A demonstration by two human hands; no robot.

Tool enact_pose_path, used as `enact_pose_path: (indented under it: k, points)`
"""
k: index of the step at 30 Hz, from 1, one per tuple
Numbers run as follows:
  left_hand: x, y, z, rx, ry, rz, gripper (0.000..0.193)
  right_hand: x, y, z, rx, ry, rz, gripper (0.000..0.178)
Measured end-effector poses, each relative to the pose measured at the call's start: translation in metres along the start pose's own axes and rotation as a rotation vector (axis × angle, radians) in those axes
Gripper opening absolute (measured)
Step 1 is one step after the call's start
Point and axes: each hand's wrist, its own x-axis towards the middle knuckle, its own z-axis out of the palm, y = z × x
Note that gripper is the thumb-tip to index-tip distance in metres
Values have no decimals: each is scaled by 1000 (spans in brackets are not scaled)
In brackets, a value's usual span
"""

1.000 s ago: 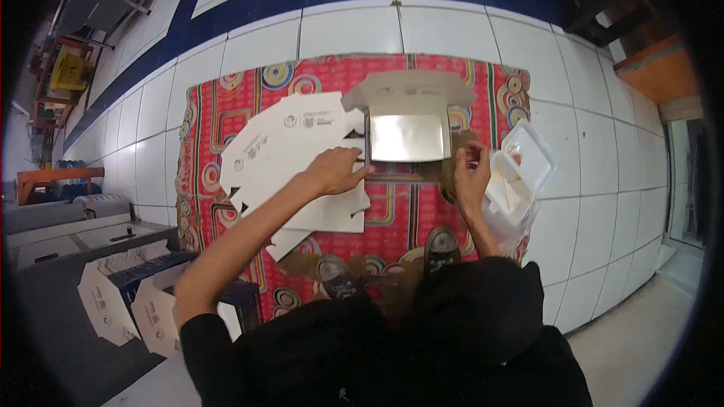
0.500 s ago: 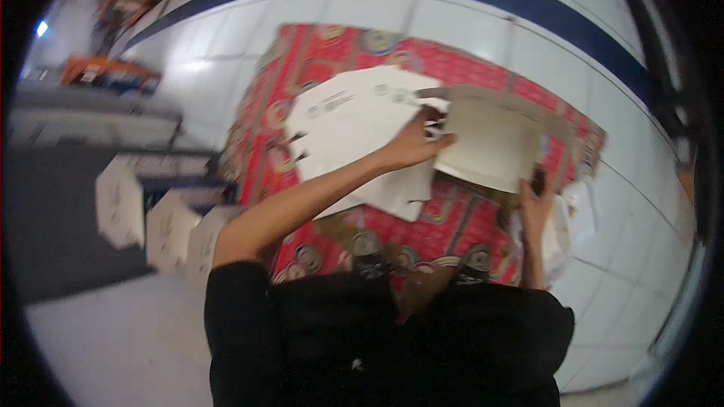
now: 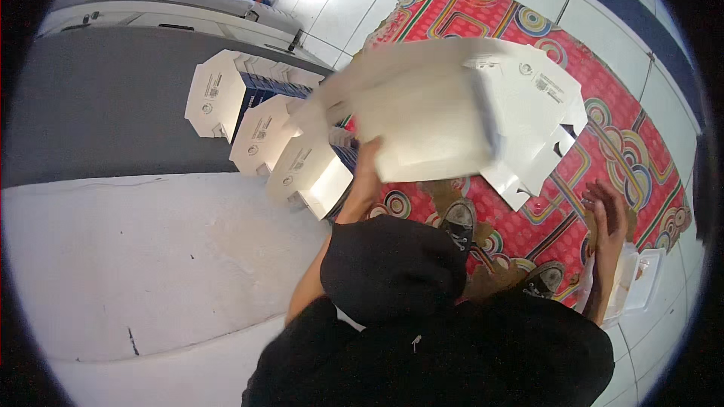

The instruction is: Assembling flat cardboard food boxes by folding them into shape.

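Note:
My left hand (image 3: 366, 173) grips a partly folded cream cardboard box (image 3: 430, 132) by its near edge. The box is smeared by motion and hangs between the mat and the ledge at my left, covering part of what lies behind it. Flat white cardboard blanks (image 3: 528, 105) with small dark print and cut tabs lie in a pile on the mat, to the right of the box. My right hand (image 3: 608, 211) is held over the mat's near right side, its fingers loosely apart and nothing in them.
Three rows of nested folded cardboard boxes (image 3: 260, 136) stand at my left on a grey surface (image 3: 113, 105) beside a white ledge (image 3: 151, 256). A patterned red mat (image 3: 483, 11) covers the tiles. By my right arm lies a clear plastic container (image 3: 633, 283). My shoes (image 3: 458, 222) rest on the mat.
My view has turned left. My left hand has carried the box from the mat's right side toward the rows of boxes. My right hand has let go of the box.

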Motion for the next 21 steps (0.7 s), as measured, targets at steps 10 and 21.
enact_pose_path:
  k: [10,21]
  points:
    - [-98,-3,-227,172,732,4,52,-12,21,34,67,-57,146,20]
    - [-87,4,-237,863,879,-36,47,-16,13,34,94,-66,179,21]
